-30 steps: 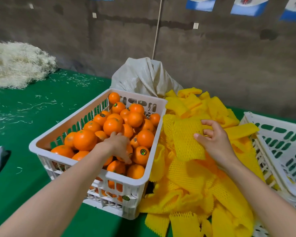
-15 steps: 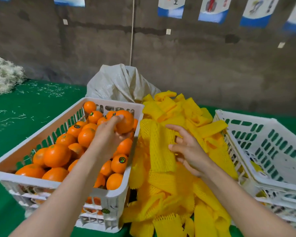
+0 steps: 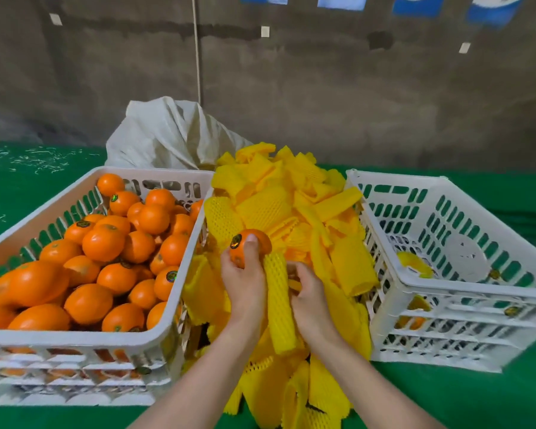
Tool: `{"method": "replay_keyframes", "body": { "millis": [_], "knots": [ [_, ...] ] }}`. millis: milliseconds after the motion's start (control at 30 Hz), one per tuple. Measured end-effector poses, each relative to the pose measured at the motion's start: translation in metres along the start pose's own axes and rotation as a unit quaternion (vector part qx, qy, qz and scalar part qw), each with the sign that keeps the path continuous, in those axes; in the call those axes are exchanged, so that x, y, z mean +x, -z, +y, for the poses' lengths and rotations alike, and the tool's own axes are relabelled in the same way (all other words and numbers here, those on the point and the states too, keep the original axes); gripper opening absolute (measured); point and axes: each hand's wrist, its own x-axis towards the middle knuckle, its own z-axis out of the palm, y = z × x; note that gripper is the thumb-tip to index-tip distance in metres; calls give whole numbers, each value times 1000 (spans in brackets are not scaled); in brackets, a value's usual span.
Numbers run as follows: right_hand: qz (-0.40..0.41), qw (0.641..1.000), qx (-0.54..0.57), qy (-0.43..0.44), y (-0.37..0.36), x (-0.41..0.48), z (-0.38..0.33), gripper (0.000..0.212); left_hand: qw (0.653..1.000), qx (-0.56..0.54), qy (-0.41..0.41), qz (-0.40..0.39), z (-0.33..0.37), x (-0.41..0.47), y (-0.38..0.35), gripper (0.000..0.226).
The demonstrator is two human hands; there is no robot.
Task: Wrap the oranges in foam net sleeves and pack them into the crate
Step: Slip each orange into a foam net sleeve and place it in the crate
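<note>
- The green cloth-covered table [image 3: 446, 397] fills the near edge, and both bare forearms reach in over it from below.
- The left hand [image 3: 245, 284] has its fingers curled round a single round orange with a dark sticker [image 3: 250, 243]. The thumb is pressed across the front of the fruit, which is held above the sleeve pile and between the two crates.
- The right hand [image 3: 310, 294] pinches the upper part of a long yellow foam net sleeve [image 3: 279, 305] with curled fingers. The sleeve hangs down between the two wrists, and its top end is just beside the held orange.
- The heap of loose yellow foam net sleeves [image 3: 270, 205] lies under and beyond both hands, filling the gap between the crates and spilling toward the near edge.
- The white slotted plastic crate on the left [image 3: 75, 340] is piled high with bare oranges [image 3: 102, 244], several of them with small dark stickers.
- The white slotted plastic crate on the right [image 3: 464, 287] holds a yellow-wrapped fruit [image 3: 413, 264] low against its near wall. Another shows through the side slots.
- A crumpled off-white sack [image 3: 174, 134] stands behind the heap.
- Pale shreds [image 3: 37, 156] are scattered over the far left of the cloth.
- A rough grey wall [image 3: 322, 88] closes the back, with a thin cord [image 3: 196, 48] hanging down it and blue-and-white posters [image 3: 415, 3] along the top.
</note>
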Motion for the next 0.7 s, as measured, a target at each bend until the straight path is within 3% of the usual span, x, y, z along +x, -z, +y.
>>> {"method": "replay_keyframes", "body": {
  "millis": [67, 133, 300, 400, 500, 600, 700],
  "knots": [
    [48, 993, -62, 92, 3, -8, 10, 16, 1000, 7, 16, 14, -7, 2, -3, 41],
    [73, 987, -63, 128, 5, -14, 14, 19, 999, 8, 38, 6, -13, 5, -3, 40],
    [67, 993, 93, -5, 12, 2, 7, 22, 996, -23, 68, -59, -16, 0, 0, 29],
    [-12, 976, 182, -122, 17, 10, 6, 22, 993, -30, 86, -82, -13, 3, 1, 26],
    [-53, 963, 215, -156, 26, 11, 7, 27, 988, -42, 104, -103, -9, 9, 3, 30],
    [-56, 965, 218, -135, 29, 12, 7, 18, 985, -39, 116, -124, -7, 13, 3, 29],
    [-87, 993, 85, -1, 24, 13, 5, 18, 977, -34, 145, -152, -11, 12, 2, 37]
  ]
}}
